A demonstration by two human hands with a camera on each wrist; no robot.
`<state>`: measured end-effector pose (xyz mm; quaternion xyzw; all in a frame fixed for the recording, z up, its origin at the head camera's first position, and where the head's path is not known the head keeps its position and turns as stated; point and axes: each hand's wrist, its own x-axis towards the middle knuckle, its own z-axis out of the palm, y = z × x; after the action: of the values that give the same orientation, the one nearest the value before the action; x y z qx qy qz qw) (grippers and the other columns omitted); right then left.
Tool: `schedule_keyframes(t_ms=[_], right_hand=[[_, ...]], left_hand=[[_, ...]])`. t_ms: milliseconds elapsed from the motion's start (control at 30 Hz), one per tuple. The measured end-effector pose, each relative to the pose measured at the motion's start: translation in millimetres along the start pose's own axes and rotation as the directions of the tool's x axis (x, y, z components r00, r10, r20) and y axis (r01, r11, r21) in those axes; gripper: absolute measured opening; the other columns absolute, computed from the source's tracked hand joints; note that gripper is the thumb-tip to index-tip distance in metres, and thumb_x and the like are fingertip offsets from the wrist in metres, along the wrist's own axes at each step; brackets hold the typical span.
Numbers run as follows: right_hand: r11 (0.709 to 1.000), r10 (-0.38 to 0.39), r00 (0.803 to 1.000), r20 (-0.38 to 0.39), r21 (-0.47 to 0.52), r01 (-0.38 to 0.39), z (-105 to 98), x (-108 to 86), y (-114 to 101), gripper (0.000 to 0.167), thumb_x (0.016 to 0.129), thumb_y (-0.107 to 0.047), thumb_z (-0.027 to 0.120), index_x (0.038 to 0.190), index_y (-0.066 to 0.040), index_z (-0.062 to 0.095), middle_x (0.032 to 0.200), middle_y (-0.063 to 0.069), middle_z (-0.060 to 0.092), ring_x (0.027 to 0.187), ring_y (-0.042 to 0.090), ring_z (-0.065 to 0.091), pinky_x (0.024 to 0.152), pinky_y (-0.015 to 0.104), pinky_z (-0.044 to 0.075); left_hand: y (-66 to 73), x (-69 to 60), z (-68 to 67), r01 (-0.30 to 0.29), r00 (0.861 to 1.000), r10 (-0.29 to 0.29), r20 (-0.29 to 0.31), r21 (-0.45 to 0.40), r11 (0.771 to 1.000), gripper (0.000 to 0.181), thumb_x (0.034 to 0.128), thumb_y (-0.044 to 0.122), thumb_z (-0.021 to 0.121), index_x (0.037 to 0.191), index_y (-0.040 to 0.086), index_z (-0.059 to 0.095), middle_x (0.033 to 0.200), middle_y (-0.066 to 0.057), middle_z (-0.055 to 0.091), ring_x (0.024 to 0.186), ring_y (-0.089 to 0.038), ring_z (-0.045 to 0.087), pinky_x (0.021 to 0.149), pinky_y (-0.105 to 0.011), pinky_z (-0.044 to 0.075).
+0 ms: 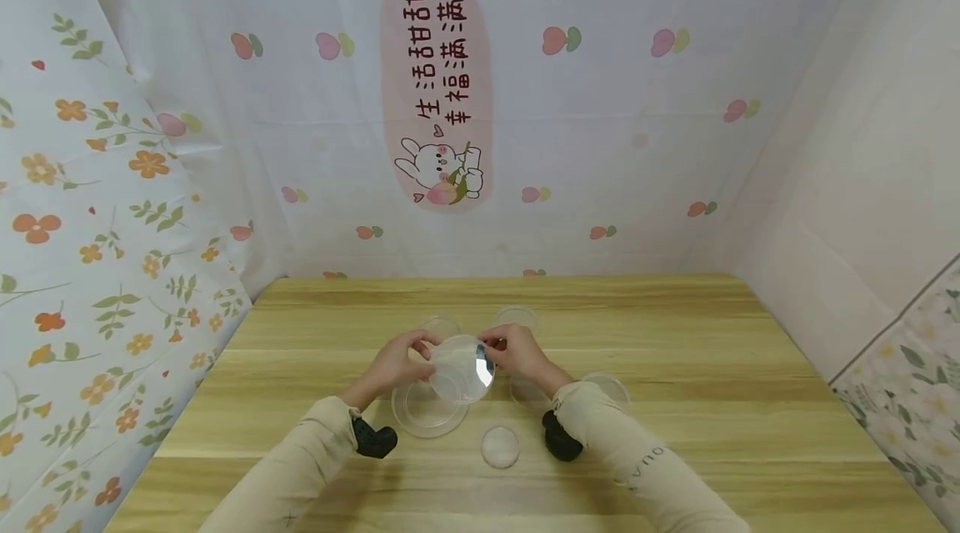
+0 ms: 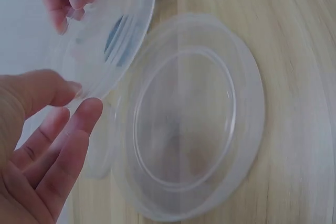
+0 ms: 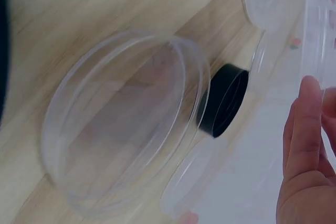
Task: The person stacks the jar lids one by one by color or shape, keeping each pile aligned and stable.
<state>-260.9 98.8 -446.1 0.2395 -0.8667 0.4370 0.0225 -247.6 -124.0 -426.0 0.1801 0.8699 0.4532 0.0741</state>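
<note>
Both hands hold a clear round disc tilted above the table. My left hand pinches its left edge between thumb and fingers; in the left wrist view that hand has its thumb on the disc. On the opposite edge, my right hand pinches with thumb and fingers, and the right wrist view has this hand below the disc's rim. A large clear round dish lies on the table below and left of the disc, also in the left wrist view.
A small clear round piece lies nearest the front. Another clear dish is at the right, partly behind the right sleeve. More clear round pieces lie behind the hands, one at the back. A black ring-shaped piece stands beyond a clear dish.
</note>
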Motion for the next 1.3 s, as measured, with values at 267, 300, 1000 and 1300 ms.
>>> schedule_keyframes(t_ms=[267,300,1000,1300], right_hand=[[0.999,-0.036,0.999,0.027,-0.028,0.037,10.9,5.2,-8.2,0.02,0.081,0.004,0.055,0.099,0.007,0.064,0.076,0.01,0.061,0.058,0.012,0.052,0.048,0.017,0.043],[0.999,-0.033,0.999,0.034,-0.021,0.034,12.3,5.8,-8.8,0.02,0.081,0.004,0.055,0.099,0.007,0.064,0.075,0.009,0.061,0.056,0.011,0.052,0.047,0.017,0.043],[0.999,0.049,0.993,0.108,-0.021,-0.047,37.2,18.0,-15.2,0.015,0.079,0.003,0.061,0.092,0.005,0.067,0.073,0.007,0.061,0.056,0.009,0.052,0.049,0.017,0.044],[0.993,0.116,0.985,0.132,0.02,-0.119,49.5,20.9,-8.6,0.013,0.076,0.008,0.058,0.087,0.005,0.064,0.068,0.001,0.052,0.047,0.006,0.046,0.042,0.018,0.044]], left_hand=[[-13.1,-1.7,-7.5,-0.026,0.999,0.029,-0.027,0.104,0.994,0.025,0.0777,-0.003,0.058,0.102,0.001,0.06,0.072,-0.004,0.055,0.055,-0.027,0.059,0.047,-0.028,0.047],[-13.8,-2.0,-8.6,-0.031,0.999,0.035,-0.029,0.111,0.993,0.024,0.0785,-0.003,0.058,0.102,0.001,0.061,0.072,-0.004,0.055,0.054,-0.027,0.059,0.047,-0.029,0.047],[-39.3,0.1,-21.2,-0.072,0.997,0.068,0.048,0.089,0.993,0.02,0.0767,-0.007,0.052,0.092,-0.004,0.064,0.069,-0.004,0.054,0.053,-0.013,0.05,0.049,-0.023,0.044],[-42.8,0.2,-18.8,-0.095,0.994,0.088,0.065,0.108,0.99,0.025,0.0712,-0.01,0.052,0.092,-0.005,0.063,0.07,-0.006,0.052,0.062,-0.015,0.046,0.053,-0.023,0.042]])
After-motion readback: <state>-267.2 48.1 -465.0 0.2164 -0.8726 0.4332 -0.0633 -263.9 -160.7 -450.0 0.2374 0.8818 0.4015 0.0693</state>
